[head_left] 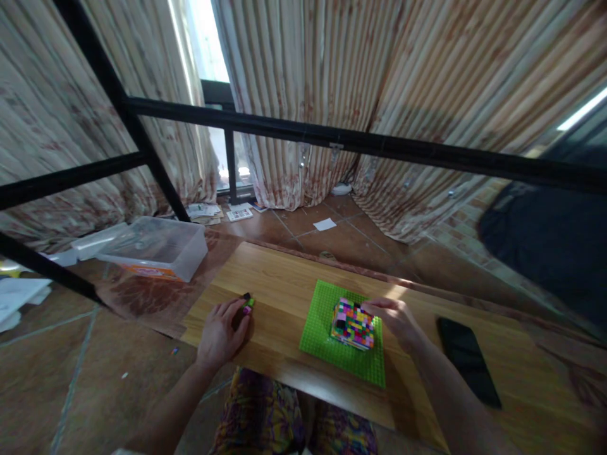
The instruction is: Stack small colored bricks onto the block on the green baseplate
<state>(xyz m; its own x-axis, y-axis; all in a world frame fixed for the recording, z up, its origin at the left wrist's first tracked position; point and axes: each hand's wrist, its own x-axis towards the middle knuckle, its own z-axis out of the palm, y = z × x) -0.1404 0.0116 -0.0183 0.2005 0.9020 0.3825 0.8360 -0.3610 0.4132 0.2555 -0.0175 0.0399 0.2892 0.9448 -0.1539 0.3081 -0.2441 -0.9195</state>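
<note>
A bright green studded baseplate [315,322] lies on the wooden table. On it stands a low block of multicoloured toy bricks [353,328], with a black spot near its left side. My right hand [391,316] reaches over the block's far right corner, thumb and fingertips pinched together against its top; what they hold, if anything, is hidden. To the left, my left hand [222,332] rests on the table with curled fingers. Its thumb and fingertips close around a few loose toy bricks [248,304], coloured black, green and pink.
A black phone [468,361] lies right of my right forearm on the wooden table [279,284]. Beyond the table's left end, a clear plastic bin [161,246] sits on the floor. Black metal bars [284,129] cross in front of striped curtains [313,76]. Papers [239,213] lie on the tiles.
</note>
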